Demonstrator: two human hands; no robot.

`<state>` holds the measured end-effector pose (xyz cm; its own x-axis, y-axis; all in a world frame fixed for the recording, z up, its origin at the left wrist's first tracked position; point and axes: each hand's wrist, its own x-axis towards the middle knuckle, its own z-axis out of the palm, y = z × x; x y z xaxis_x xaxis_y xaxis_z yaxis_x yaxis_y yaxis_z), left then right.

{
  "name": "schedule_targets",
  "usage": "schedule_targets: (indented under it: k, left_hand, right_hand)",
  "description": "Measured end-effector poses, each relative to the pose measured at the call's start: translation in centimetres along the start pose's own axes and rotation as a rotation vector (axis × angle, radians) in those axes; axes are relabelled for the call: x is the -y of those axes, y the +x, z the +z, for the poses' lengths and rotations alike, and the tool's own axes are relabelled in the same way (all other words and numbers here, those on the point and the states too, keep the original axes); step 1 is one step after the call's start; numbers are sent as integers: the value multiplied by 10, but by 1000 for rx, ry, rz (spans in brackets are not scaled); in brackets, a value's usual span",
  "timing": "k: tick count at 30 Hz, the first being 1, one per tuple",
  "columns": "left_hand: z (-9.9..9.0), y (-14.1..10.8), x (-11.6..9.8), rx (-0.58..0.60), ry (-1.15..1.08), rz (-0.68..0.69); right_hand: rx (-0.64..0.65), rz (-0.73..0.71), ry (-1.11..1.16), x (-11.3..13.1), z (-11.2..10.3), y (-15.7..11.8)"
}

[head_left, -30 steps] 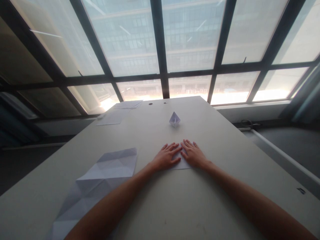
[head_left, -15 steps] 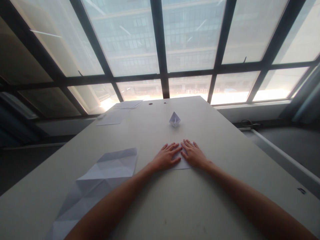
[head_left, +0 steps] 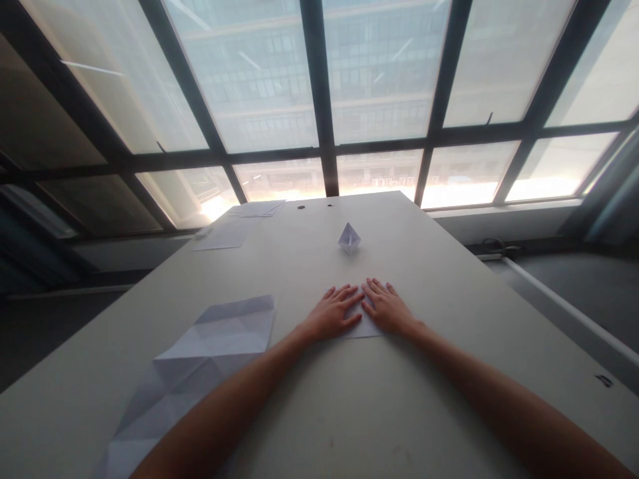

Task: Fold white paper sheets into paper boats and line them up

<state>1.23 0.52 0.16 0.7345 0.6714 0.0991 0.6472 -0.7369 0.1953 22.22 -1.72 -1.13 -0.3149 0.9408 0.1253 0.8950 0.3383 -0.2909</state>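
A small piece of white paper [head_left: 366, 328] lies flat on the white table, mostly covered by my two hands. My left hand [head_left: 333, 313] rests on its left side, palm down with the fingers spread. On its right side lies my right hand [head_left: 387, 307], also flat with fingers apart. The fingertips of both hands nearly meet over the paper, so its upper part and any folds there are hidden. Just beyond them stands a folded white paper boat [head_left: 349, 239].
A large creased sheet [head_left: 214, 332] lies left, partly behind my left forearm. Several paper sheets [head_left: 224, 234] sit at the table's far left corner. A small dark object [head_left: 604, 380] is near the right edge. Tall windows [head_left: 379, 73] rise beyond the table [head_left: 299, 266].
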Motion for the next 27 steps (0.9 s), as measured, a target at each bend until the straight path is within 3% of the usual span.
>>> schedule_targets:
  k: [27]
  left_hand:
    - [-4, 0, -5, -1, -13, -23]
  right_hand:
    - [10, -4, -1, -1, 0, 0]
